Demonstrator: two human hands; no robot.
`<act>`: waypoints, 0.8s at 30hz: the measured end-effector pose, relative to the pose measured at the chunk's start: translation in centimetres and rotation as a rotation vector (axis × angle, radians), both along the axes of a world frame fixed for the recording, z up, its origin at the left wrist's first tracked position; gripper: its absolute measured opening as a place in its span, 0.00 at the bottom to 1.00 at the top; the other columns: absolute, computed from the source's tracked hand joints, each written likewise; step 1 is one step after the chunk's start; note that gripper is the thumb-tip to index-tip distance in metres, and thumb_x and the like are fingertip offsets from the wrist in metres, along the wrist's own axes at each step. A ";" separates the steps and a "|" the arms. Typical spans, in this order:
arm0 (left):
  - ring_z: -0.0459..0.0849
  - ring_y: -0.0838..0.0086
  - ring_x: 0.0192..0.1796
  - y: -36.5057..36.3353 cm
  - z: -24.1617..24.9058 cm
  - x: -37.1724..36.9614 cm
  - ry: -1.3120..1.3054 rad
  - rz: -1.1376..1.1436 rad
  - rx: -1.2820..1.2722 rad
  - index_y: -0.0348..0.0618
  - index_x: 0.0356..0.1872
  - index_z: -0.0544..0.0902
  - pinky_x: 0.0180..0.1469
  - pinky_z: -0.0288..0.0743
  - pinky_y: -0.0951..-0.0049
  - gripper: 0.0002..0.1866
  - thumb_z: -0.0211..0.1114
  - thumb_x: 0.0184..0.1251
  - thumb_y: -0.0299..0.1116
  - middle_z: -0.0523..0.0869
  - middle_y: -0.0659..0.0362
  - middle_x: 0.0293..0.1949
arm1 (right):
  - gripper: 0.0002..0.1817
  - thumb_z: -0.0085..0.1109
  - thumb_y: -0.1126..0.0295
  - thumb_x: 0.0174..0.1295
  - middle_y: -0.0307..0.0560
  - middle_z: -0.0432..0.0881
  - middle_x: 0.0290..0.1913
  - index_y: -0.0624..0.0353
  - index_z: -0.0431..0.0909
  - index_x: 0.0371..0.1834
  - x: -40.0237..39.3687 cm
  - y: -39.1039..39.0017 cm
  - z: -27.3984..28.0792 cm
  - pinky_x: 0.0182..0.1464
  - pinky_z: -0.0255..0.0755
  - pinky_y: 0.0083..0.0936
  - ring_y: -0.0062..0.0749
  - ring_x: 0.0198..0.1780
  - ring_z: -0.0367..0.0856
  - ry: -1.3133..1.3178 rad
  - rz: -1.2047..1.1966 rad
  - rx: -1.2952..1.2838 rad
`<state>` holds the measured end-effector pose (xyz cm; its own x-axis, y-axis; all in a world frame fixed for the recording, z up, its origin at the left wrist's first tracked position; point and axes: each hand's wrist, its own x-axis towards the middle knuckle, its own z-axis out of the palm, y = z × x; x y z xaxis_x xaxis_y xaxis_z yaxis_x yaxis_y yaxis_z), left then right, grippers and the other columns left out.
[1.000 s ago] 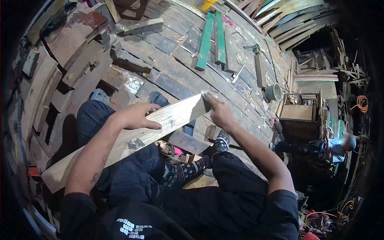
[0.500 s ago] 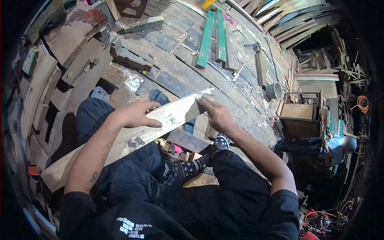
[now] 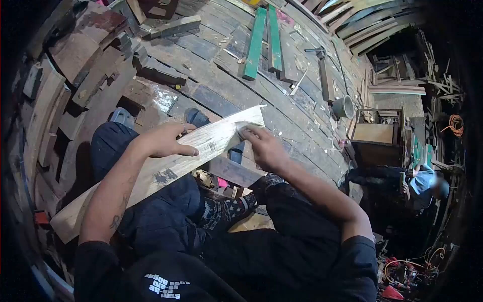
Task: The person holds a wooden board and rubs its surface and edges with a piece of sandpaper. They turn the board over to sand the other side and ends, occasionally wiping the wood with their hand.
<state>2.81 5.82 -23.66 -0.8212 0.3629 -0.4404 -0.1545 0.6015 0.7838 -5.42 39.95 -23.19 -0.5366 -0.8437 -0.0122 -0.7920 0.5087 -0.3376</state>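
Observation:
A long, pale wooden board [image 3: 181, 163] with dark smudges on its face lies slantwise across my legs, its far end raised above the floor. My left hand [image 3: 163, 141] grips the board near its middle, thumb on the upper face and fingers over the far edge. Close to the far end, my right hand [image 3: 266, 148] presses its bent fingertips onto the board. Under those fingers is a small greyish sheet [image 3: 242, 127], like sandpaper, mostly covered by them.
Two green planks [image 3: 255, 44] lie on the plank floor ahead, with a hammer [image 3: 316, 50] and a grey bucket [image 3: 344, 106] to their right. Wood offcuts [image 3: 93, 75] are stacked at left. Another person [image 3: 420, 183] is at far right, near an orange coiled cord [image 3: 452, 124].
My right hand has moved back from the board's far tip, toward me and slightly left. The left hand keeps its grip. The whole view has shifted slightly.

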 end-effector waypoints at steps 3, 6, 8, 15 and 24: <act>0.85 0.49 0.63 0.0 -0.5 0.1 0.023 -0.005 -0.005 0.39 0.71 0.78 0.67 0.77 0.59 0.44 0.77 0.60 0.59 0.86 0.39 0.62 | 0.35 0.62 0.79 0.55 0.52 0.76 0.74 0.55 0.77 0.72 2.7 -3.1 1.4 0.68 0.77 0.41 0.52 0.63 0.82 -0.104 0.326 -0.024; 0.86 0.49 0.63 0.1 -0.5 0.0 0.052 0.011 -0.019 0.39 0.70 0.79 0.66 0.77 0.59 0.43 0.77 0.60 0.58 0.86 0.40 0.61 | 0.38 0.62 0.79 0.52 0.50 0.76 0.75 0.54 0.76 0.73 0.5 -1.2 0.8 0.68 0.76 0.41 0.50 0.62 0.82 -0.111 0.386 -0.033; 0.86 0.50 0.61 0.0 0.1 0.0 0.011 0.017 -0.030 0.39 0.70 0.79 0.65 0.78 0.59 0.42 0.78 0.60 0.56 0.87 0.40 0.60 | 0.38 0.60 0.81 0.50 0.52 0.80 0.72 0.56 0.77 0.72 -1.1 1.8 0.0 0.67 0.76 0.41 0.53 0.62 0.82 -0.064 0.179 0.000; 0.86 0.50 0.62 0.1 -0.3 -0.1 0.029 0.019 0.016 0.37 0.69 0.80 0.66 0.77 0.60 0.42 0.79 0.59 0.55 0.86 0.39 0.61 | 0.33 0.58 0.79 0.57 0.52 0.78 0.74 0.58 0.77 0.71 0.7 1.1 -1.2 0.71 0.72 0.42 0.51 0.66 0.79 -0.062 -0.012 -0.007; 0.86 0.50 0.63 0.0 0.2 -0.1 0.000 0.009 -0.026 0.39 0.72 0.78 0.67 0.77 0.60 0.43 0.78 0.60 0.55 0.86 0.39 0.62 | 0.35 0.56 0.84 0.53 0.58 0.79 0.71 0.60 0.76 0.70 -1.8 3.6 -1.6 0.73 0.72 0.47 0.59 0.70 0.77 -0.085 -0.022 -0.022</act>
